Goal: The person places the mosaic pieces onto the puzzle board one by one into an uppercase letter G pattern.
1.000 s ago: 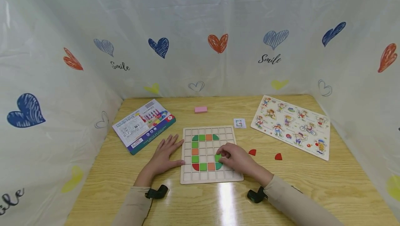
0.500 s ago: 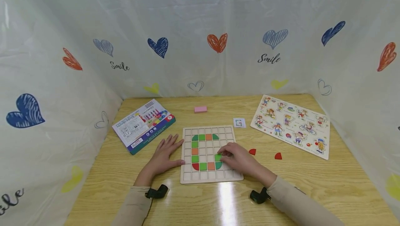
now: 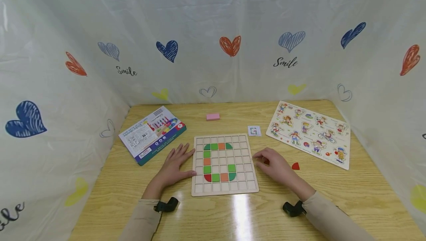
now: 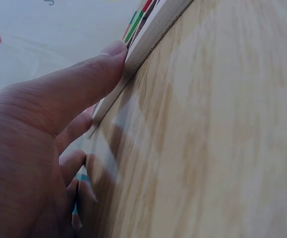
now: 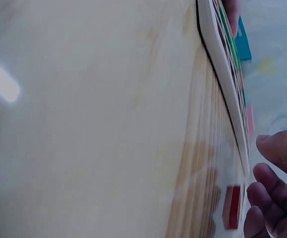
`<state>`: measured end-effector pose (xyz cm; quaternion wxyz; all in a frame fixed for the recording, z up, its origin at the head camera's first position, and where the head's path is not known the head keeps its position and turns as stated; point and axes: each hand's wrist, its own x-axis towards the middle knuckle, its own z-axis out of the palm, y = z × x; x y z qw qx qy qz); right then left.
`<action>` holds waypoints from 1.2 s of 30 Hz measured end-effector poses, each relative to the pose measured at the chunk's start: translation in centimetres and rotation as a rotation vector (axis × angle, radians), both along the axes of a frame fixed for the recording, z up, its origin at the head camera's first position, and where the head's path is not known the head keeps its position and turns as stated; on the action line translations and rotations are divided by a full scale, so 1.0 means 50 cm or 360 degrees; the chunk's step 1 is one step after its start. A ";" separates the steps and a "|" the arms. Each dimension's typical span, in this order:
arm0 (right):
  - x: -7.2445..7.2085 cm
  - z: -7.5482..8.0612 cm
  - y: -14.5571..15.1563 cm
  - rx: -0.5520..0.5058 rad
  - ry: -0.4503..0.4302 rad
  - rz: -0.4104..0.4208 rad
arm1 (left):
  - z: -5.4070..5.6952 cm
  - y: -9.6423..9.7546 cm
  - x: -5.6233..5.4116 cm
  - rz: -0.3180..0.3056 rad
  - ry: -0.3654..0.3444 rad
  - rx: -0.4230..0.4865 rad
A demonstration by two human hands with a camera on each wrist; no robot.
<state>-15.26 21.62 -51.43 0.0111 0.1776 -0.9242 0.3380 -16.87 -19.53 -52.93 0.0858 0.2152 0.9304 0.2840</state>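
A pale wooden grid board [image 3: 241, 185] carries green, orange, teal and red pieces set in a shape like a letter G. My left hand [image 3: 176, 165] lies spread at its left edge, the thumb [image 4: 91, 77] touching the board's side in the left wrist view. Just beyond the right edge is my right hand [image 3: 276, 167], its fingers loosely bent over a red quarter-round piece [image 3: 267, 162] that they mostly hide. In the right wrist view thumb and fingers are apart, and a red piece [image 5: 234, 208] sits on the table beside them.
Another red quarter-round piece [image 3: 296, 166] lies right of my right hand. Behind the board are a small pattern card [image 3: 254, 131] and a pink block [image 3: 213, 117]. A boxed set [image 3: 153, 133] lies at left, a picture puzzle board [image 3: 311, 133] at right.
My right hand has left the green square on the board's right side and moved right, over the nearer red piece. My left hand stays in place.
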 end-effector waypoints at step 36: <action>0.005 0.003 0.074 0.0143 -0.0066 -0.0029 | 0.001 0.000 0.000 -0.0004 0.0004 0.0025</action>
